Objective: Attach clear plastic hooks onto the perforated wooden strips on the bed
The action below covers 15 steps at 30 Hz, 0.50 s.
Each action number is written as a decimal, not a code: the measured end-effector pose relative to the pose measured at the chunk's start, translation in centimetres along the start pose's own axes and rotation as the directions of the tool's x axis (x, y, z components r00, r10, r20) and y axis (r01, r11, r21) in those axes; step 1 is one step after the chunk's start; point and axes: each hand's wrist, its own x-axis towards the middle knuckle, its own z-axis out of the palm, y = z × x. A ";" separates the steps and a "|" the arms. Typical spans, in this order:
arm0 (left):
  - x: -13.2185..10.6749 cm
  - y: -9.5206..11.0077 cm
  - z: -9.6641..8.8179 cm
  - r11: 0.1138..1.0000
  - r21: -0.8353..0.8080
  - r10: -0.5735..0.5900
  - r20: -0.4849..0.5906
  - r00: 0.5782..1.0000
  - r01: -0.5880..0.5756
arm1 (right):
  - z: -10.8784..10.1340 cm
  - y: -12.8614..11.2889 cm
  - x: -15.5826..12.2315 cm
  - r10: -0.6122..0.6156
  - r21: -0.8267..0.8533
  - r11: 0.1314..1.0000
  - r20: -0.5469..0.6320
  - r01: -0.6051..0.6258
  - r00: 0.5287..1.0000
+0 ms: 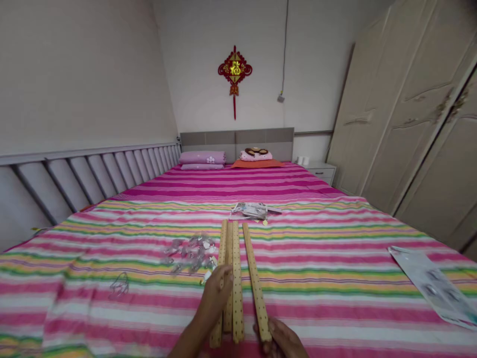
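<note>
Three long pale wooden strips with rows of small holes lie side by side on the striped bedspread, pointing away from me. My left hand (218, 289) is closed around the leftmost wooden strip (222, 243), its fingers curled over the edge. The middle strip (228, 248) is partly hidden by that hand, and a third strip (237, 293) lies beside it. To the right, a separate wooden strip (254, 271) slants slightly; my right hand (283, 340) pinches its near end between thumb and fingers. Small clear plastic packets (194, 252) are scattered just left of the strips.
Beyond the strips lies a clear plastic bag with parts (250, 211). A flat package (434, 286) rests at the right, and a crumpled clear wrapper (119, 284) at the left. A bed rail (74, 179) runs along the left; pillows (203, 158) sit by the headboard.
</note>
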 end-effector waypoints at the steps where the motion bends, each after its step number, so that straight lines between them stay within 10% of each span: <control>1: -1.4 -0.2 0.5 0.998 0.051 0.048 -0.010 0.999 -0.048 | 0.2 0.2 -0.1 -0.029 -0.002 1.000 -0.025 0.029 0.999; 7: -6.3 -2.9 2.9 0.822 0.462 0.332 0.083 0.940 -0.331 | 1.6 1.8 -0.6 -0.252 -0.090 0.966 -0.129 0.242 0.959; 15: -8.8 -4.4 3.5 0.590 0.702 0.340 0.234 0.911 -0.400 | 2.0 2.1 -0.1 -0.265 -0.255 0.936 -0.061 0.242 0.962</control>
